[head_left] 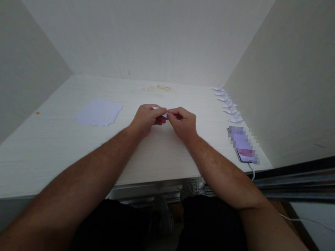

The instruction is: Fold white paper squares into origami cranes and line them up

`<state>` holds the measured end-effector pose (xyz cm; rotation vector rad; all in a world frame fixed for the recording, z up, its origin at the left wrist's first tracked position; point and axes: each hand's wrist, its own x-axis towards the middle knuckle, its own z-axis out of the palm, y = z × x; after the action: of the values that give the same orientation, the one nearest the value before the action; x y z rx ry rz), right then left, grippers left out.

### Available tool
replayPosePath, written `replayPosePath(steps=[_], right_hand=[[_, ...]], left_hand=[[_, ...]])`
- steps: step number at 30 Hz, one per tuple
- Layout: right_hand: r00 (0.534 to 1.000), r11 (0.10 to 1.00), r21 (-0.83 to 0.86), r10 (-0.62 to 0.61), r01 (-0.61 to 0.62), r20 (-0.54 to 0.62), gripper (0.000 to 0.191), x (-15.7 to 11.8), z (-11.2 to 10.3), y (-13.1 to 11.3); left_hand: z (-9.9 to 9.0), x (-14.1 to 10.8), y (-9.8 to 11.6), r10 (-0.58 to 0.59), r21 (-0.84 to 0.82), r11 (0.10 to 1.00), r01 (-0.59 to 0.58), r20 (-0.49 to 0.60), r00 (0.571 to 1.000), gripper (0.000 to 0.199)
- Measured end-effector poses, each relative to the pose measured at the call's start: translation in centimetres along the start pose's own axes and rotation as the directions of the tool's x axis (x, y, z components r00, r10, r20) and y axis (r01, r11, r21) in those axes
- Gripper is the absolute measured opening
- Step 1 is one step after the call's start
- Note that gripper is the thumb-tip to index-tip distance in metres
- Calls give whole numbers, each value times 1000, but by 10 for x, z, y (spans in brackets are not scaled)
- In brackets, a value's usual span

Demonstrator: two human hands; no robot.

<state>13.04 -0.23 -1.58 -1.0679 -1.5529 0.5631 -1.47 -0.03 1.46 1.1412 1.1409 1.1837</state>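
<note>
Centrally, above the pale tabletop (161, 156), a small piece of folded white paper (164, 115) sits between both hands; the left hand (147, 118) has its thumb laid over the paper and its fingers curled beneath, pinching it closed; the right hand (184, 124) meets it from the right, thumb and forefinger tips drawn together at the paper's right end, though whether they actually grip the edge or merely touch it I cannot tell; the fingers hide much of the folding.

To the left lies a loose stack of white sheets (99, 113), slightly fanned, well apart from the left hand; on the far right, a row of folded paper figures (230, 112) with pointed ends runs along the right wall (301, 91); nearer on that side lies a phone (241, 142), its screen blurred, with a white cable (253, 173) at its near end.
</note>
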Motion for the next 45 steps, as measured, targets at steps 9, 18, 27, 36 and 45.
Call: replayPosePath(steps=[9, 18, 27, 36, 45], right_hand=[[961, 889, 364, 264, -276, 84, 18, 9, 0, 2], [946, 859, 398, 307, -322, 104, 15, 10, 0, 0], [951, 882, 358, 290, -307, 103, 15, 10, 0, 0], [945, 876, 356, 318, -326, 83, 17, 10, 0, -1], [950, 893, 323, 299, -313, 94, 17, 9, 0, -1]], left_hand=[[-3, 2, -1, 131, 55, 990, -130, -20, 991, 17], [-2, -2, 2, 165, 129, 978, -162, -12, 986, 15], [-4, -1, -3, 212, 172, 962, -213, 24, 977, 19], [-3, -1, -3, 242, 194, 952, -236, -4, 970, 18], [-2, -1, -3, 221, 245, 948, -204, -46, 974, 16]])
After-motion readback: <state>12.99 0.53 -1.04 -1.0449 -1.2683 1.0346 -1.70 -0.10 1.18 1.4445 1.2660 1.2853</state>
